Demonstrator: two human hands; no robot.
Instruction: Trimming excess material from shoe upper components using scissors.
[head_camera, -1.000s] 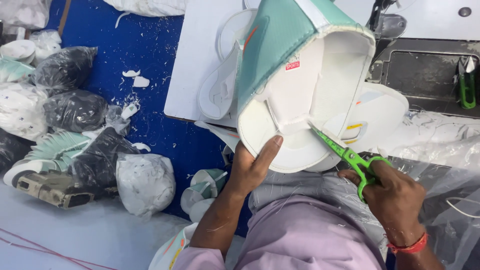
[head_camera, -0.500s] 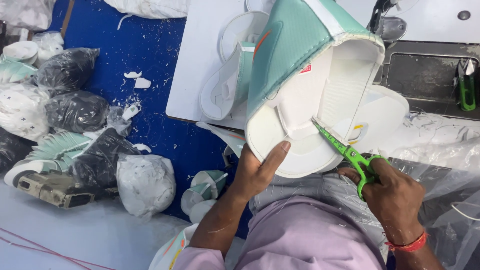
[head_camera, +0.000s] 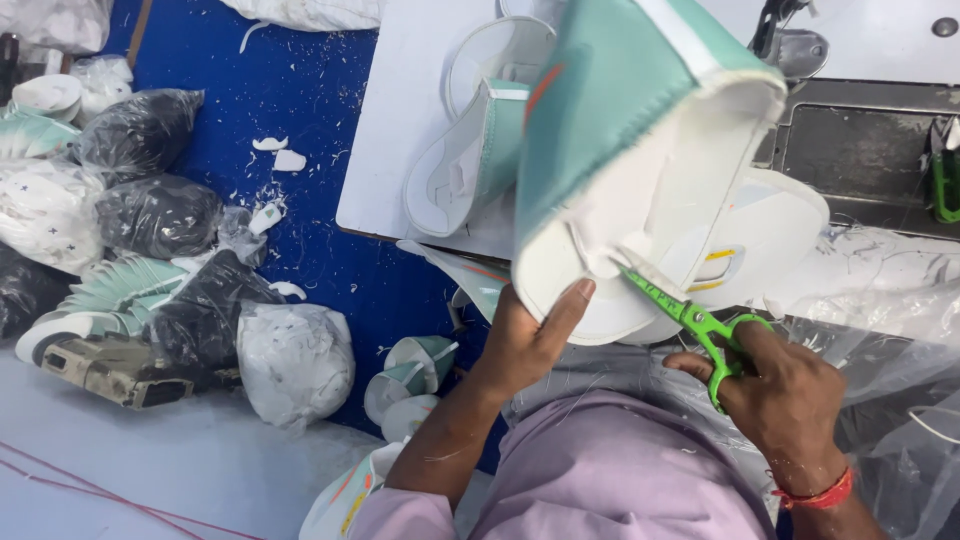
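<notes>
teal-and-white shoe upper (head_camera: 640, 150) held up over the lap and trimmed with green scissors (head_camera: 690, 320).

the upper is gripped at its lower white edge by the left hand (head_camera: 530, 340), thumb pressed flat against the lining, fingers hidden behind the piece. the scissors are grasped by the right hand (head_camera: 785, 385), fingers through the green loops, blades laid against the white inner lining just right of the thumb; whether the blades are parted cannot be told. a red band (head_camera: 815, 492) is worn on the right wrist. more cut uppers (head_camera: 470, 150) are stacked on the white worktable (head_camera: 400, 120) just behind. bagged bundles (head_camera: 150, 215), black and clear, are heaped on the blue floor (head_camera: 320, 90) to the left, with white scraps (head_camera: 280, 160) scattered near them.
</notes>
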